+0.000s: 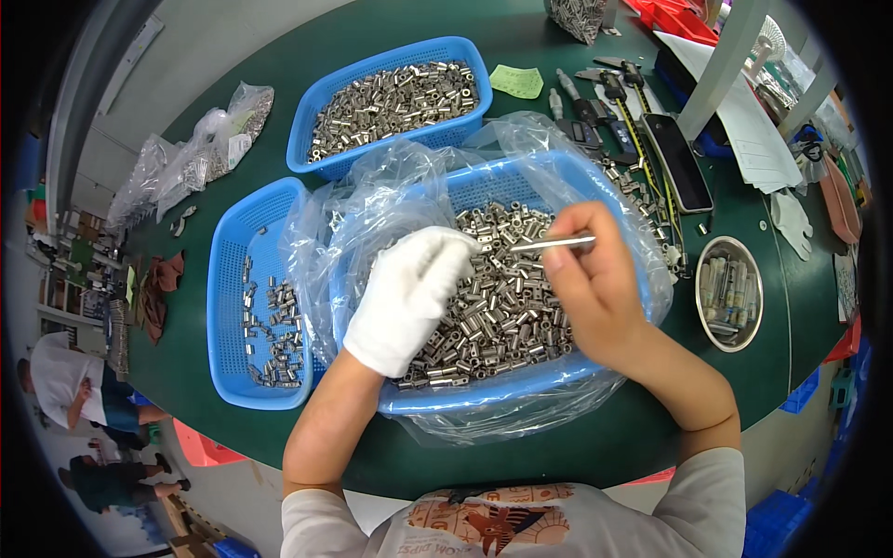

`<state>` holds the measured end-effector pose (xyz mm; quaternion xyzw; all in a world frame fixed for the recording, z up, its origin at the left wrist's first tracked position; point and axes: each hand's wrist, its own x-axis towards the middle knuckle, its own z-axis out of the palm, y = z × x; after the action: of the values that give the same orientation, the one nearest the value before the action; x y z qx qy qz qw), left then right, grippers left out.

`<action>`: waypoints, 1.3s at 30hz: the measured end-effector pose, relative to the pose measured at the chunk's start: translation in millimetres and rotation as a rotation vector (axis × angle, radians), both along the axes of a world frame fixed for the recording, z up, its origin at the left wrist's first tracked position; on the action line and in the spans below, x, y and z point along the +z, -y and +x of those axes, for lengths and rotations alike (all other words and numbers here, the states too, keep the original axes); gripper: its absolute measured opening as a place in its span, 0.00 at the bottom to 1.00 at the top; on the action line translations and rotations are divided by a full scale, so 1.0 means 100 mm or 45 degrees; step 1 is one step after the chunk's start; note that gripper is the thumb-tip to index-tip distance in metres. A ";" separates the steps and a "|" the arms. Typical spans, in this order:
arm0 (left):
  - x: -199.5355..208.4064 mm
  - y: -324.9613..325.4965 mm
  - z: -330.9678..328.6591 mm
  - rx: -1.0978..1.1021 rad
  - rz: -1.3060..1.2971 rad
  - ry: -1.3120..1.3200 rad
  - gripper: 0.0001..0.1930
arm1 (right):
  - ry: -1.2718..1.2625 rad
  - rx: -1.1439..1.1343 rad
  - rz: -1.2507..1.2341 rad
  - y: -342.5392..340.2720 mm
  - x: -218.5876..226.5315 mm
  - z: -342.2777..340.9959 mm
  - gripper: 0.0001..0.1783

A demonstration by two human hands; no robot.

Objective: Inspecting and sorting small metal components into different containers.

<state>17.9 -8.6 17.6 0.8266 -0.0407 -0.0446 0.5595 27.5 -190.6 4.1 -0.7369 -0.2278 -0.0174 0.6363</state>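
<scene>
My left hand [414, 293], in a white glove, is closed over the left part of a plastic-lined blue basket [474, 398]. Its fingertips pinch together, and what they hold is too small to make out. My bare right hand [600, 284] grips a thin metal rod [567, 243] between thumb and fingers. The rod's tip points left, a short way from the gloved fingertips. Below both hands, the basket is filled with small metal sleeves [502, 321], some with holes in their sides. Clear plastic [381, 191] spills over the basket's rim.
Left stands a blue basket [219, 307] with scattered metal parts; behind, another blue basket [296, 139] holds many more. A steel bowl [702, 312] of small tubes is at right, near calipers [621, 121] and a phone [677, 163]. Bagged parts [200, 158] lie far left.
</scene>
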 end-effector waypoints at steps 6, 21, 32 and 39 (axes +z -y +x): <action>-0.11 0.14 0.01 -0.410 0.857 0.462 0.10 | -0.114 0.026 0.286 0.01 -0.03 0.01 0.08; -0.06 0.13 0.04 -0.077 -0.589 -0.269 0.06 | -0.087 0.024 0.115 0.02 0.05 -0.01 0.07; 0.00 0.12 -0.02 -0.124 -0.912 -0.249 0.08 | 0.046 0.037 -0.078 0.02 0.07 -0.03 0.08; -0.03 0.17 -0.11 -0.011 -0.608 0.133 0.07 | -0.087 0.114 -0.200 0.02 0.12 -0.06 0.10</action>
<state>6.6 -26.0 14.6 0.6720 -0.0826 0.0066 0.7359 21.9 -192.4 16.0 -0.7737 -0.2394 0.0541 0.5840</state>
